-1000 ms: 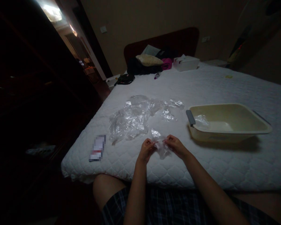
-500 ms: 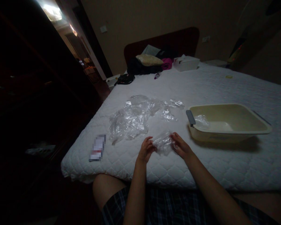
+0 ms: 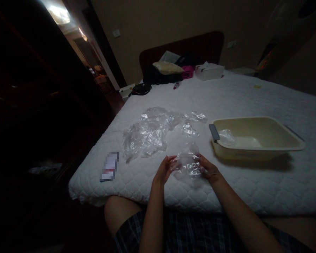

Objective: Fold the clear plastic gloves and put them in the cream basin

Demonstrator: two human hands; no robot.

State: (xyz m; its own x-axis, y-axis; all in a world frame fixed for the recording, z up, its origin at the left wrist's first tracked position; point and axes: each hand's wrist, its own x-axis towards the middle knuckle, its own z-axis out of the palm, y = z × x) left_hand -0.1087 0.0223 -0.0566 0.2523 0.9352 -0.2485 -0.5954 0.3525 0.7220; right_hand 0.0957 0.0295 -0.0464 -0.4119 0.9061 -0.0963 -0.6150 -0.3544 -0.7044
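Observation:
Between my two hands is a crumpled clear plastic bag (image 3: pixel 189 164), held just above the near part of the bed. My left hand (image 3: pixel 165 168) grips its left edge with closed fingers. On the other side, my right hand (image 3: pixel 208 169) is closed on the bag, its fingertips partly behind the film. A spread of loose clear plastic bags (image 3: pixel 149 135) lies on the bed beyond my left hand. To the right stands a cream plastic basin (image 3: pixel 258 154) with grey handles, and another clear plastic bag (image 3: pixel 226 137) lies inside it, near its left end.
The white quilted bed (image 3: pixel 144 182) reaches from my knees to a dark headboard (image 3: pixel 205 44). A blurred-out phone-shaped item (image 3: pixel 110 167) lies at left. Towards the headboard are a white box (image 3: pixel 210 71), a pale cushion (image 3: pixel 168 67) and a black bag (image 3: pixel 140 89).
The plastic bag between my hands has spread wider and taller. My right hand has moved a little to the right and nearer to me; the left has barely shifted.

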